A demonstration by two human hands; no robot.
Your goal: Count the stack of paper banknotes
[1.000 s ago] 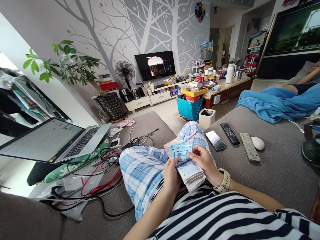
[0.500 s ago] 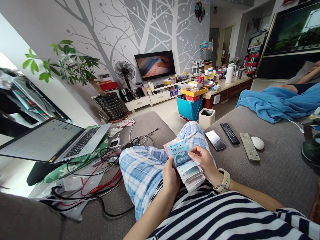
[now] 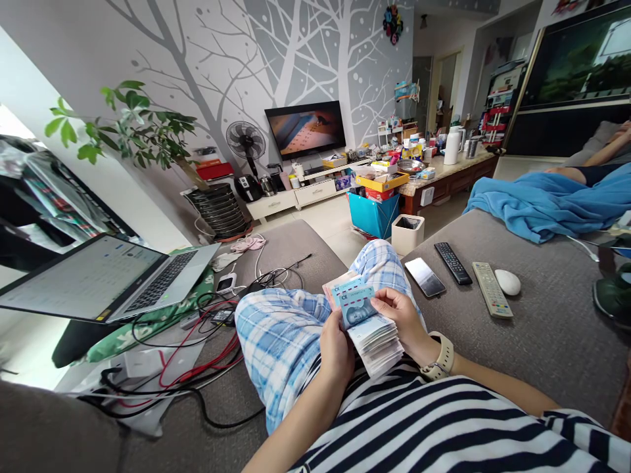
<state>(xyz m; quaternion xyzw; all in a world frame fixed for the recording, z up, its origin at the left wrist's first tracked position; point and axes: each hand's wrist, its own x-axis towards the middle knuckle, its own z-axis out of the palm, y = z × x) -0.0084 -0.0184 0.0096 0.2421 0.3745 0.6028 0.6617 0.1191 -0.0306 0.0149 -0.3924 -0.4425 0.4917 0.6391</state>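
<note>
Item: stack of banknotes [image 3: 375, 336], thick and fanned at its near edge, held over the lap above the plaid-trousered knees [image 3: 290, 328] of a person seated on a grey sofa [image 3: 542, 328]. Left hand [image 3: 336, 348]: fingers clenched round the left side of the stack, thumb on top, bearing its weight. Right hand [image 3: 407, 320]: fingers grasping the upper notes, thumb and forefinger pinching the top blue-green note [image 3: 355, 303] where it lies peeled forward off the pile; a pale watch [image 3: 442, 358] sits on that wrist. Step in hand, as judged: counting through the stack note by note, with a few notes turned forward and the bulk beneath not yet reached. Next move, as judged: calls for the right thumb to slide a single note clear without dragging its neighbour, while the left grip stays firm enough to stop the fan from slipping. On the sofa seat to the right, well apart from the hands: a phone [image 3: 425, 276], a black remote [image 3: 453, 263], a pale remote [image 3: 486, 290], a white mouse [image 3: 507, 282]. To the left: an open laptop [image 3: 108, 276] and a tangle of cables [image 3: 197, 355].
</note>
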